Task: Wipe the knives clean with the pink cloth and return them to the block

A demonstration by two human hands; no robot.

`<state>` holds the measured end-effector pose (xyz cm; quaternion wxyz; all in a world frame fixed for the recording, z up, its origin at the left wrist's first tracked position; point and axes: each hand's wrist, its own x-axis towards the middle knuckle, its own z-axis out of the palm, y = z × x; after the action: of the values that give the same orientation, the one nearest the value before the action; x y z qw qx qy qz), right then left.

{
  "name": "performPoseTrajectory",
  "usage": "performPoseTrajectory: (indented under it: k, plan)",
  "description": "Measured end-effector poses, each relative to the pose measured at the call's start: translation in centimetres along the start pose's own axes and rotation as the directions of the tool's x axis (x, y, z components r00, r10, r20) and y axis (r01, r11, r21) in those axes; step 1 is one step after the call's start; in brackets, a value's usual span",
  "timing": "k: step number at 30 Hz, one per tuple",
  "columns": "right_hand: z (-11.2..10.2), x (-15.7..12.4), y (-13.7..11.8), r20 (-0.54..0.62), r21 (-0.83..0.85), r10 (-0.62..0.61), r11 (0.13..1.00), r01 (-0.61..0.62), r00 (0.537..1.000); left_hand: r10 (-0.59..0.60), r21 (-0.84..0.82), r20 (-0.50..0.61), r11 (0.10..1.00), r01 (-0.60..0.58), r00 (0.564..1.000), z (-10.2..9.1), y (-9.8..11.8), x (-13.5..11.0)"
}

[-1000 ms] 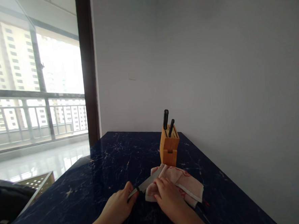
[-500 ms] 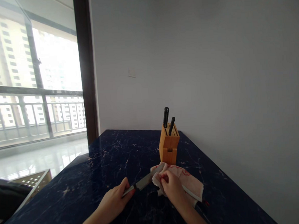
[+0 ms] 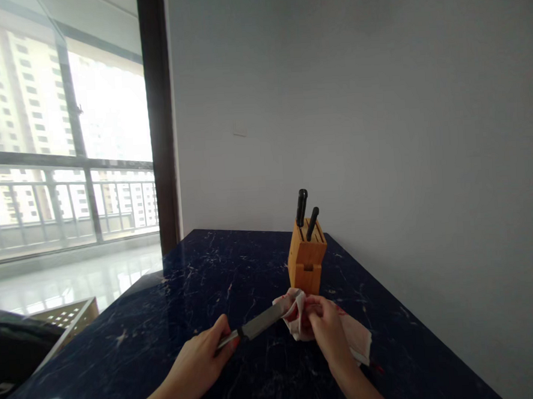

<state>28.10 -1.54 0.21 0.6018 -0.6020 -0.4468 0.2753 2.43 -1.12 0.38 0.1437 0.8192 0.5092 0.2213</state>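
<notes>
In my left hand is a kitchen knife, gripped by its handle, with the blade angled up and to the right. The blade's far end meets a white and red cloth, which partly covers it. My right hand pinches that cloth near the blade, and the rest of it spreads out beneath and beyond the wrist. Just behind the cloth stands a wooden knife block with black-handled knives in its top slots.
Both hands work over a dark blue marbled table. A grey wall runs along its right side. At the lower left are a pale perforated crate or chair edge and a dark object. Beyond is a window.
My right hand has moved slightly right along with the cloth, which is bunched differently and uncovers more of the blade. My left hand stays nearly in place; the view has shifted a little.
</notes>
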Motion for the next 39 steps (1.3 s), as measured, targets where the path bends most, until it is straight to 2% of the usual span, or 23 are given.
performPoseTrajectory:
  k: [3,9,13,17,21,23,26,28,31,34,36,39]
  plan:
    - [-0.6,0.6,0.1,-0.067,0.071,0.090,0.994,-0.085,0.994,-0.013,0.017,-0.008,1.000,0.013,1.000,0.0,0.0,0.0]
    - [-0.8,0.8,0.4,-0.086,0.165,0.109,0.982,-0.093,0.990,-0.136,0.111,-0.063,0.984,0.143,0.989,-1.6,0.3,0.2]
    - [-0.8,1.1,0.5,-0.084,0.157,0.086,0.985,-0.072,0.993,-0.099,0.157,-0.077,0.981,0.110,0.992,-3.2,0.1,0.2]
    - [-1.2,1.5,0.8,-0.093,0.122,0.041,0.992,-0.029,0.995,-0.029,0.160,-0.008,0.987,0.030,1.000,-3.9,-0.5,0.3]
    - [-1.0,1.1,0.4,-0.098,0.077,-0.029,0.996,0.036,0.995,0.002,0.172,0.008,0.985,-0.004,1.000,-3.0,-0.7,0.3]
    - [-0.5,0.5,-0.1,-0.097,0.005,-0.127,0.992,0.128,0.987,0.010,0.166,0.007,0.986,-0.011,1.000,-2.4,-0.7,0.3]
    - [0.5,-0.5,-0.9,-0.024,-0.168,-0.345,0.927,0.336,0.938,0.024,0.158,0.007,0.987,-0.025,1.000,-1.6,-0.6,0.3]
    - [1.2,-0.9,-1.1,0.063,-0.234,-0.432,0.870,0.434,0.900,0.032,0.161,0.007,0.986,-0.033,0.999,-1.3,-0.3,0.3]
    - [2.0,-1.4,-1.0,0.165,-0.249,-0.478,0.826,0.506,0.863,0.051,0.151,0.007,0.987,-0.051,0.999,-0.9,0.4,0.4]
    - [2.4,-1.7,-0.9,0.223,-0.260,-0.475,0.813,0.521,0.851,0.059,0.120,0.006,0.991,-0.060,0.998,-0.6,1.2,0.6]
    - [2.4,-1.7,-0.9,0.241,-0.267,-0.467,0.811,0.521,0.851,0.057,0.112,0.010,0.992,-0.057,0.998,-0.5,1.5,0.6]
    - [2.1,-1.3,-0.9,0.208,-0.276,-0.484,0.805,0.526,0.850,0.058,0.126,0.026,0.990,-0.061,0.998,-1.0,1.3,0.7]
